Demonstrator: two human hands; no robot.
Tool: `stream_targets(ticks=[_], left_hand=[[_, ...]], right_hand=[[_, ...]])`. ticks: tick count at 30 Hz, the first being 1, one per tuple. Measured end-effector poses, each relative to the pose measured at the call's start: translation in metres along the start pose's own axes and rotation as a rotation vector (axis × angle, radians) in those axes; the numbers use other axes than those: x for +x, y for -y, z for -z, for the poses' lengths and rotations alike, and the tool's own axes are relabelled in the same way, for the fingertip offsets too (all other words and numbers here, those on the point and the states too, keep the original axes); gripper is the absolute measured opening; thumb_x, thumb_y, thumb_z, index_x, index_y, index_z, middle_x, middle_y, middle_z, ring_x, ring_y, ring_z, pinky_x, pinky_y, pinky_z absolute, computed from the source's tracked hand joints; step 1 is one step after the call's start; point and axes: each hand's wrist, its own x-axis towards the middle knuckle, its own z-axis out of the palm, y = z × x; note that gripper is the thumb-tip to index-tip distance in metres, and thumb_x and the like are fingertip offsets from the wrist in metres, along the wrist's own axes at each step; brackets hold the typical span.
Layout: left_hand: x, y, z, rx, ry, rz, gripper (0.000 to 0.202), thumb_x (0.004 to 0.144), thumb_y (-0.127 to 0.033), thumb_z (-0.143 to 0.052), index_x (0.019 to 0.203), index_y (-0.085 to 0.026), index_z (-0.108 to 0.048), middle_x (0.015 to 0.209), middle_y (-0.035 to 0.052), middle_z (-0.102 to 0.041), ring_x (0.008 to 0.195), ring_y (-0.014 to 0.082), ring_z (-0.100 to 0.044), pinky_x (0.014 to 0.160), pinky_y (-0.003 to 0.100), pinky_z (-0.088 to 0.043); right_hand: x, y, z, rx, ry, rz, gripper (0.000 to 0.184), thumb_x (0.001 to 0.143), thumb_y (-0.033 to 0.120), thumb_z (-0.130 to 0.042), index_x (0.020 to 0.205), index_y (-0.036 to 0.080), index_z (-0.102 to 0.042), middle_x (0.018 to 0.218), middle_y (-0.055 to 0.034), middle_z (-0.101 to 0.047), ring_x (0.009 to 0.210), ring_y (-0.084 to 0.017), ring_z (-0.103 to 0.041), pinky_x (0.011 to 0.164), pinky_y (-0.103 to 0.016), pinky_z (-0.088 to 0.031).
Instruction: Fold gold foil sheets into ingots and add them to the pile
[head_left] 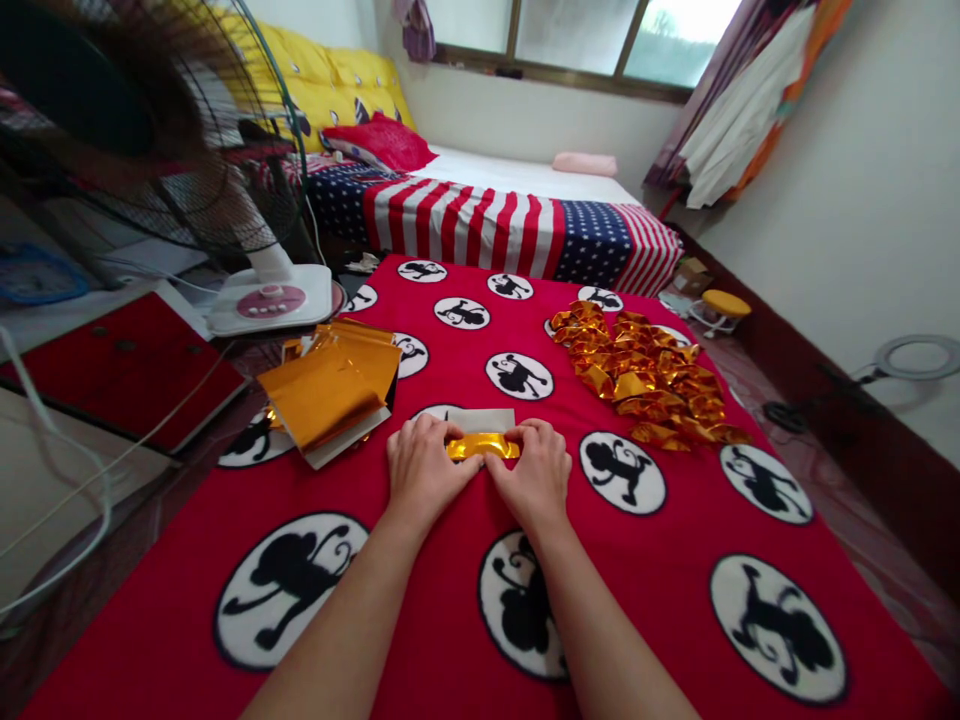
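Observation:
A sheet of gold foil paper lies on the red cloth, its near part rolled or folded up with the gold side showing. Beyond that fold, the sheet's pale back stays flat. My left hand grips the left end of the fold, fingers curled over it and thumb along the near edge. At the right end my right hand pinches it the same way. The two thumbs nearly meet at the middle. To the left sits a stack of flat gold foil sheets. Several folded gold foil pieces form a heap at the right.
A fan stands at the left beside a red panel, with a white cable hanging nearby. Behind the cloth is a bed with a striped, starred cover. A yellow-topped stool and a ring-shaped lamp are at the right.

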Motion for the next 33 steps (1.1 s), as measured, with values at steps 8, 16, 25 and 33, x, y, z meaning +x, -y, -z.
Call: stream_targets(ticks=[8,16,25,33], left_hand=[[-0.001,-0.002,0.0,-0.002,0.006,0.013,0.031,0.068,-0.047,-0.073,0.09,-0.027,-0.068,0.101,0.0033,-0.066,0.102,0.0272,-0.056,0.088,0.041,-0.04],[0.006,0.008,0.007,-0.064,0.138,0.012,0.021,0.076,-0.03,-0.065,0.096,-0.031,-0.071,0.106,-0.0003,-0.067,0.103,0.0244,-0.057,0.089,0.04,-0.039],[0.01,0.017,0.01,-0.073,0.2,-0.003,0.028,0.076,-0.023,-0.063,0.1,-0.034,-0.072,0.11,-0.0023,-0.068,0.106,0.0248,-0.057,0.088,0.04,-0.04],[0.006,0.006,0.005,-0.039,0.096,0.011,0.019,0.077,-0.039,-0.065,0.092,-0.03,-0.072,0.105,0.0003,-0.068,0.101,0.0261,-0.058,0.087,0.041,-0.041]], right_hand=[[0.0,0.002,0.0,-0.009,0.002,-0.006,0.027,0.073,0.036,-0.068,0.095,0.021,-0.064,0.115,-0.0078,-0.059,0.109,-0.029,-0.049,0.089,-0.041,-0.037],[0.009,-0.008,0.009,0.064,0.106,-0.016,0.019,0.073,0.022,-0.065,0.091,0.025,-0.07,0.112,-0.0034,-0.062,0.104,-0.026,-0.053,0.085,-0.038,-0.04],[0.018,-0.025,0.011,0.174,0.159,0.034,0.03,0.074,0.008,-0.059,0.09,0.029,-0.075,0.109,-0.0004,-0.064,0.102,-0.023,-0.054,0.091,-0.036,-0.041],[0.012,-0.011,0.008,0.077,0.128,-0.004,0.016,0.075,0.022,-0.063,0.089,0.025,-0.071,0.111,-0.0034,-0.062,0.103,-0.025,-0.053,0.086,-0.038,-0.04]])
